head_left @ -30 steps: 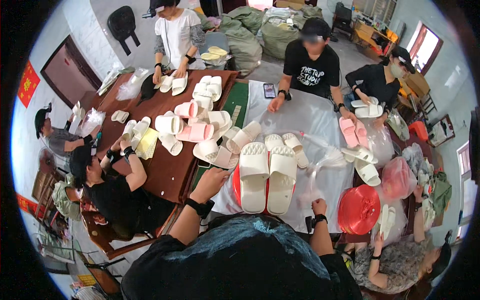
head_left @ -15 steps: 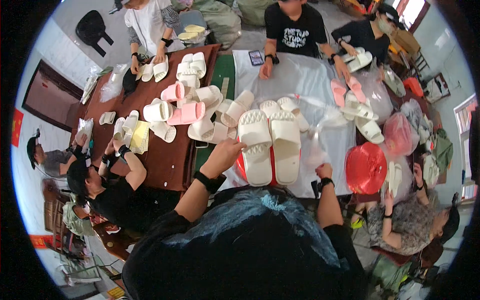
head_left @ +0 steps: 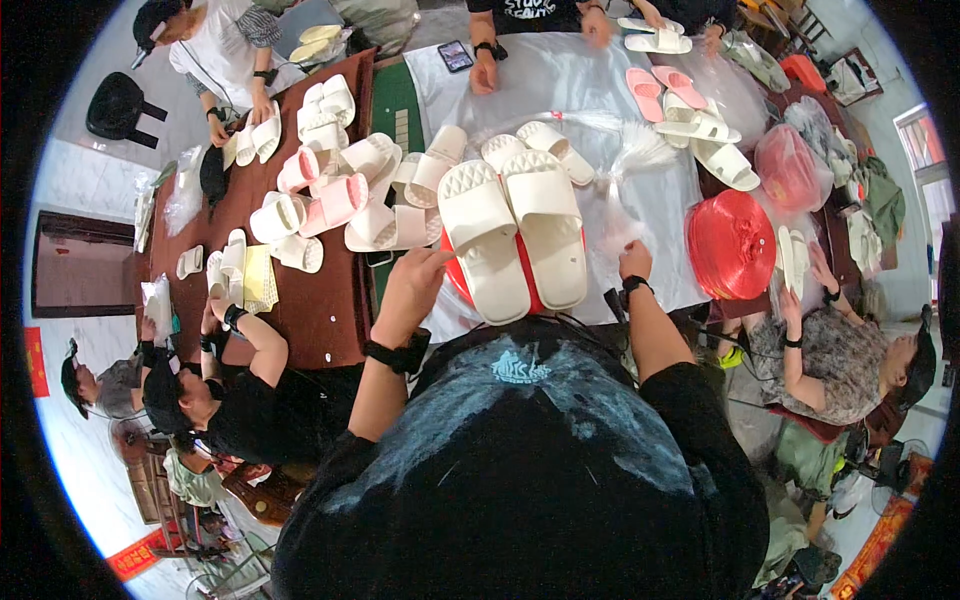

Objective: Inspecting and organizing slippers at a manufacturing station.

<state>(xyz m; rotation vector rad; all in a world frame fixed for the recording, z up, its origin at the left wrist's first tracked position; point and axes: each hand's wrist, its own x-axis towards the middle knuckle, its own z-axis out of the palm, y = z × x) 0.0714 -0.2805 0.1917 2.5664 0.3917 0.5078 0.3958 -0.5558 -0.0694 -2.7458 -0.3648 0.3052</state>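
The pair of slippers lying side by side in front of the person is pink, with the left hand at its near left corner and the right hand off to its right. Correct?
Not quite: the pair of slippers is cream-white, not pink, as the head view shows. The rest holds: it lies side by side before the person, the left hand at its near left corner, the right hand off to its right.

A dark, blue-streaked short-sleeved shirt (head_left: 530, 450) with pale chest print, black bands on both wrists.

Slipper pile (head_left: 350, 190) crowds left; white sheet (head_left: 560, 80) ahead open; red spool (head_left: 732, 245) blocks right.
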